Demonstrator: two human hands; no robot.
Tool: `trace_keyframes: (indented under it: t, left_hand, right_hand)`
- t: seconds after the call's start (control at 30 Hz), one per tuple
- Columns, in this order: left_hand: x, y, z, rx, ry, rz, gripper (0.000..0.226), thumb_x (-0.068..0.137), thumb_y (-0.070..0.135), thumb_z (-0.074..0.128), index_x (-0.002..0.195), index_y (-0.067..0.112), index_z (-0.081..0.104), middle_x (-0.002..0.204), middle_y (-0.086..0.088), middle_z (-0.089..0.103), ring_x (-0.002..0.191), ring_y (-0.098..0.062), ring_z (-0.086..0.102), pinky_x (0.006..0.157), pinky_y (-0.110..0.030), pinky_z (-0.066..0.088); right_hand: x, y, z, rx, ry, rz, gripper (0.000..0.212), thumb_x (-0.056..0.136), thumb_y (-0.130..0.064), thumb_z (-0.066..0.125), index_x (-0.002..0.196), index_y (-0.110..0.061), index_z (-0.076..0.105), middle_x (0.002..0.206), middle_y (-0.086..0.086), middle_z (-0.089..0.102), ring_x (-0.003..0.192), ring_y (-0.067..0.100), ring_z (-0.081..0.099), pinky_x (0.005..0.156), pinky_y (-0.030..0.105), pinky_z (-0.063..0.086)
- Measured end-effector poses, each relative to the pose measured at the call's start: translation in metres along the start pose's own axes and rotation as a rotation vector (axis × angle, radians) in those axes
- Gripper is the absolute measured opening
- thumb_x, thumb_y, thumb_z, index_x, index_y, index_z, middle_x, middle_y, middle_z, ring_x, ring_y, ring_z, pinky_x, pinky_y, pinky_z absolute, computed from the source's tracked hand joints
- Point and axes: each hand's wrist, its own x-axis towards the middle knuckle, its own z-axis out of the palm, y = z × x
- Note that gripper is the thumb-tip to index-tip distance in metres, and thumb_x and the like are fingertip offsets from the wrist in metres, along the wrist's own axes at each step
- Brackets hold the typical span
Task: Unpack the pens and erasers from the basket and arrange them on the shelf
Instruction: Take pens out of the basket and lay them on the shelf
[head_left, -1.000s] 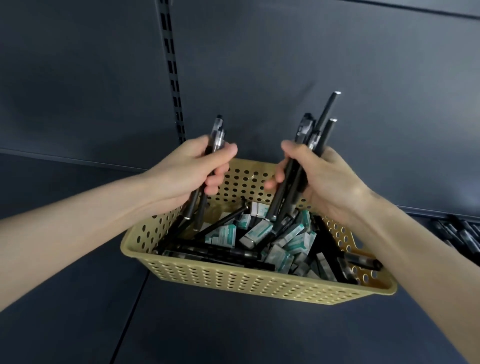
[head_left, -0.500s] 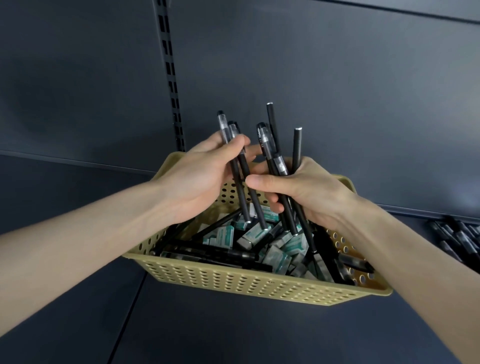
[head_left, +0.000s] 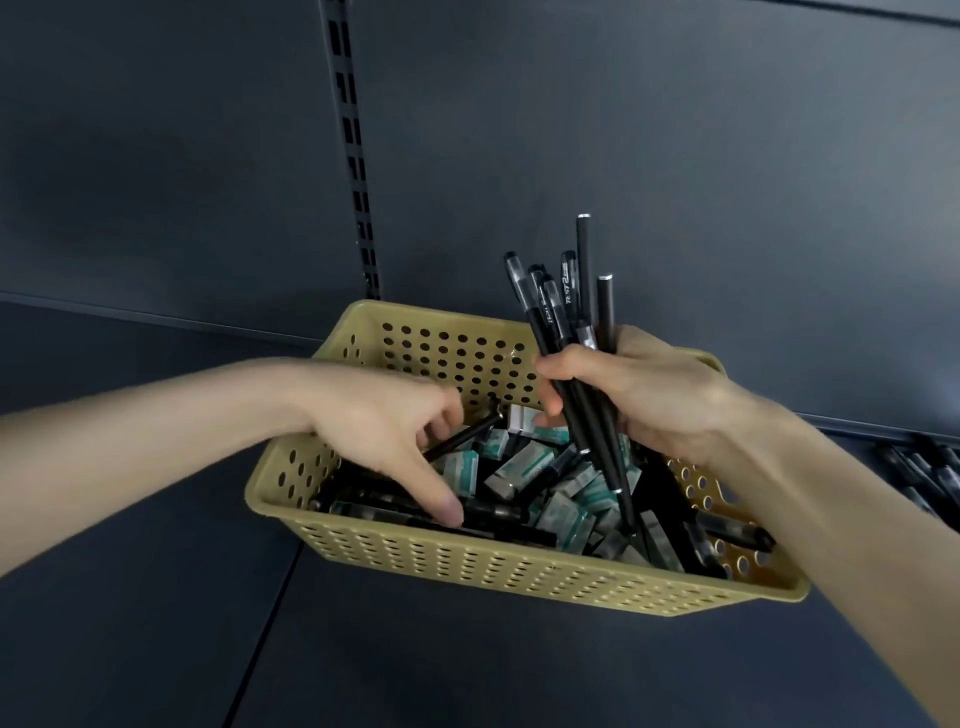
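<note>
Right hand clutching pens above the basket, left hand reaching in.

The right hand (head_left: 654, 400) has its grip curled tight round a bundle of slim black pens (head_left: 566, 306). They stand nearly upright, with their lower ends pointing down into the tan perforated plastic basket (head_left: 519, 571). The left hand (head_left: 384, 431) is inside the basket at its left end, grip spread wide. Its thumb tip rests on loose black pens (head_left: 498, 512) lying along the near wall, and its fingers lie over a slanted black pen (head_left: 460, 435); whether they have closed on it cannot be told. White-and-teal boxed erasers (head_left: 524, 465) fill the middle of the basket, mixed with pens. The basket sits on a dark grey metal shelf (head_left: 156, 623), near its back panel. More black pens (head_left: 930, 478) lie on the shelf at the far right, apart from the basket.
</note>
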Motion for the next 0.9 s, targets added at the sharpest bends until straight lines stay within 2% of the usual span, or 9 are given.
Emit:
trace_keyframes:
  t: [0.07,0.13,0.2,0.33,0.47,0.53,0.6,0.7,0.9]
  left_hand:
    - [0.010,0.005,0.004,0.152,-0.020,-0.031,0.095,0.065,0.063,0.073,0.138,0.017,0.032,0.114,0.015,0.045,0.102,-0.007,0.052,0.084,-0.013,0.047]
    - [0.018,0.008,0.010,0.223,-0.016,-0.045,0.097,0.066,0.062,0.073,0.136,0.009,0.030,0.097,0.015,0.043,0.080,-0.006,0.048,0.060,-0.002,0.042]
    - [0.023,0.008,0.013,0.248,-0.017,-0.034,0.092,0.068,0.061,0.073,0.131,0.007,0.032,0.086,0.017,0.039,0.072,-0.005,0.042,0.049,-0.006,0.037]
    - [0.025,0.001,0.011,0.227,0.031,0.031,0.061,0.075,0.059,0.068,0.105,0.017,0.035,0.080,0.015,0.037,0.067,-0.004,0.038,0.049,-0.007,0.035]
    - [0.023,-0.003,0.013,0.194,0.101,0.087,0.056,0.075,0.054,0.070,0.103,0.017,0.040,0.081,0.011,0.041,0.065,-0.006,0.038,0.050,-0.009,0.036]
    - [0.022,-0.003,0.014,0.204,0.124,0.116,0.048,0.073,0.056,0.072,0.094,0.025,0.042,0.083,0.013,0.044,0.068,-0.006,0.040,0.053,-0.009,0.037]
    - [0.023,-0.001,0.015,0.208,0.115,0.137,0.045,0.071,0.055,0.074,0.087,0.030,0.040,0.082,0.015,0.044,0.068,-0.005,0.041,0.054,-0.007,0.036]
    - [0.025,0.000,0.016,0.266,0.129,0.151,0.049,0.069,0.051,0.077,0.094,0.027,0.042,0.079,0.014,0.044,0.067,-0.004,0.041,0.052,-0.010,0.035]
    - [0.026,-0.001,0.013,0.185,0.002,0.120,0.034,0.079,0.040,0.074,0.098,0.015,0.061,0.088,0.001,0.066,0.066,-0.009,0.050,0.052,-0.018,0.038]
  right_hand:
    - [0.000,0.000,0.001,0.063,-0.035,0.003,0.024,0.092,-0.010,0.052,0.072,-0.004,0.063,0.068,0.006,0.066,0.071,0.020,0.067,0.065,0.026,0.056]
    - [-0.001,0.001,0.002,0.080,-0.044,0.012,0.022,0.093,-0.008,0.052,0.073,-0.005,0.060,0.064,0.006,0.063,0.064,0.019,0.064,0.061,0.024,0.054]
    - [0.000,0.002,0.001,0.086,-0.050,0.006,0.023,0.093,-0.008,0.052,0.070,-0.008,0.054,0.061,0.003,0.056,0.058,0.016,0.057,0.062,0.026,0.054]
    - [0.001,0.002,0.004,0.052,-0.093,0.005,0.025,0.093,-0.009,0.053,0.068,-0.009,0.049,0.058,0.001,0.051,0.056,0.013,0.052,0.062,0.025,0.053]
    - [0.003,0.004,0.003,0.036,-0.054,0.002,0.022,0.089,-0.009,0.060,0.069,-0.010,0.052,0.055,0.001,0.048,0.051,0.013,0.048,0.057,0.025,0.050]
    - [0.003,0.005,0.002,0.044,-0.037,0.002,0.017,0.085,-0.010,0.065,0.071,-0.009,0.057,0.053,0.001,0.046,0.049,0.013,0.046,0.054,0.023,0.048]
    - [0.004,0.006,0.001,0.047,-0.039,0.001,0.025,0.084,-0.012,0.067,0.061,-0.013,0.056,0.052,0.001,0.046,0.048,0.013,0.046,0.053,0.023,0.048]
    - [0.004,0.007,0.001,0.057,-0.043,0.008,0.032,0.084,-0.014,0.067,0.055,-0.018,0.055,0.053,0.002,0.047,0.049,0.013,0.047,0.055,0.024,0.050]
    - [0.003,0.010,0.000,0.025,-0.058,0.027,0.021,0.080,-0.017,0.070,0.072,-0.012,0.052,0.054,0.000,0.048,0.050,0.013,0.048,0.057,0.025,0.051]
